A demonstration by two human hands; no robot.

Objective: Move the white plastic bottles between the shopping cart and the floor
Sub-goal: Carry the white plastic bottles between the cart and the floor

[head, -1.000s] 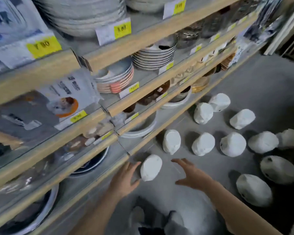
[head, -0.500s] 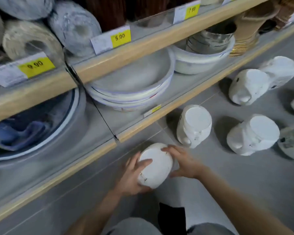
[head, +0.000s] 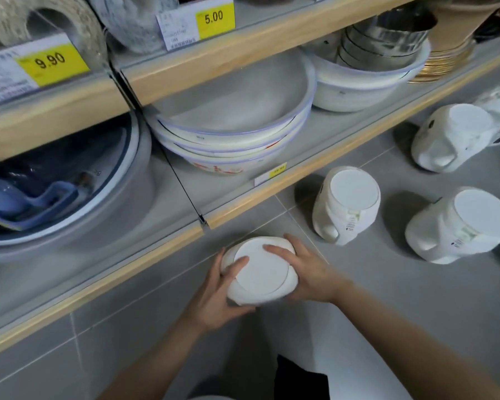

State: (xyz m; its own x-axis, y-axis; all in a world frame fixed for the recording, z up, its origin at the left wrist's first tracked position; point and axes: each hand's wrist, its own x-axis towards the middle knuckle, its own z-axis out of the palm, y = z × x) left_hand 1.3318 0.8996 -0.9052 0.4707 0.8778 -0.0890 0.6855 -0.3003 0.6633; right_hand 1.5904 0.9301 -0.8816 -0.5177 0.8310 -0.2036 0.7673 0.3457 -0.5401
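Hands nearest: left hand (head: 218, 295) and right hand (head: 308, 274) curl round one white bottle (head: 259, 272) from either side, fingers over its flat top, long axis upright, seemingly on the floor (head: 373, 327) right beside the shelf edge (head: 145, 262). Room looks open upward and toward the person. Farther right, w/ gaps between, stand more bottles (head: 345, 207). Cart not in view.

This is a shop selling housewares: wood-edged shelves (head: 243, 57) carry yellow price tags (head: 51, 62) reading 9.90 and 5.00, with stacked basins (head: 231, 134), metal tins (head: 384, 39) and other wares for sale ranged in rows above a grey tiled floor (head: 387, 298).
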